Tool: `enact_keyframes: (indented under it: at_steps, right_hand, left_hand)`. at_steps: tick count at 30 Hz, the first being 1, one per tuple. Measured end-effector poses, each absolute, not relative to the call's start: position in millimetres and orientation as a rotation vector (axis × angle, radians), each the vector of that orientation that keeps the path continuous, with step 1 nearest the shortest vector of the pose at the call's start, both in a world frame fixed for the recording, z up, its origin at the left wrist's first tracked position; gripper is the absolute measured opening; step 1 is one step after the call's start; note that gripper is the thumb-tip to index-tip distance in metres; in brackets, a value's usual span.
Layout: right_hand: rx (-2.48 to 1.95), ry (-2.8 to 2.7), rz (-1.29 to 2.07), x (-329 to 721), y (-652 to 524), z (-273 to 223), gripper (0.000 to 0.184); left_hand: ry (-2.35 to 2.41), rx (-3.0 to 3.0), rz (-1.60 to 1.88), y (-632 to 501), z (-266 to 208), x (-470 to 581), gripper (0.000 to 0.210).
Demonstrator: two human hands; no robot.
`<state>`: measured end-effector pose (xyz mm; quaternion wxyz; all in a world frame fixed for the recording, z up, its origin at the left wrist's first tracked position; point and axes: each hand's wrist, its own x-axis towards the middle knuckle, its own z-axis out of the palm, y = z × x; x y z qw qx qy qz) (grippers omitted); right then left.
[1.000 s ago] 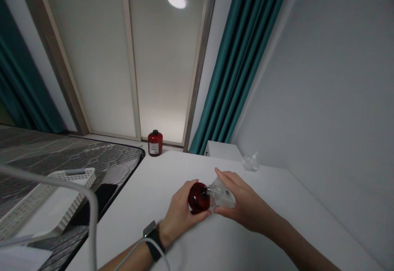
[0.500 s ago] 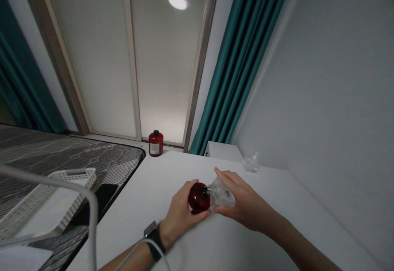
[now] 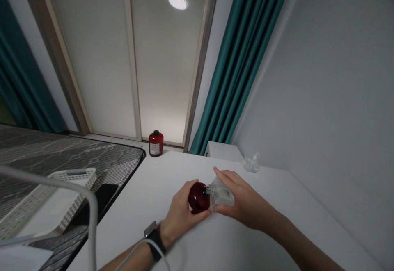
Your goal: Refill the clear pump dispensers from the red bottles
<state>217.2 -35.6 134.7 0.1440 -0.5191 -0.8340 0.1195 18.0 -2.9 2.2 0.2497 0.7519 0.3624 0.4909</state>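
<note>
My left hand (image 3: 184, 208) is wrapped round a dark red, rounded glass bottle (image 3: 198, 197) over the white table. My right hand (image 3: 243, 199) grips a clear bottle (image 3: 222, 194) tipped on its side, its narrow neck pointing left. That neck meets the opening of the red bottle; whether the two touch, or liquid passes between them, I cannot make out. The fingers of my right hand partly cover the clear bottle's base.
A second red bottle (image 3: 156, 144) with a dark cap and pale label stands at the table's (image 3: 129, 205) back left. Crumpled clear plastic (image 3: 251, 163) lies near a white box (image 3: 224, 150). At left are a white basket (image 3: 91, 177) and a grey cable arm (image 3: 92, 222).
Almost nothing differs. The clear bottle and my right hand have shifted very slightly left; my left hand and the red bottle stay in place.
</note>
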Motion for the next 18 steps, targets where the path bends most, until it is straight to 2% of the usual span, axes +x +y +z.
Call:
enact_keyframes:
  at_steps: [18]
  right_hand:
    - [-1.505, -2.426, 0.36, 213.1, -31.8, 138.3, 0.094]
  left_hand:
    - [1.01, 1.982, 1.348, -1.9, -2.2, 19.4, 0.07]
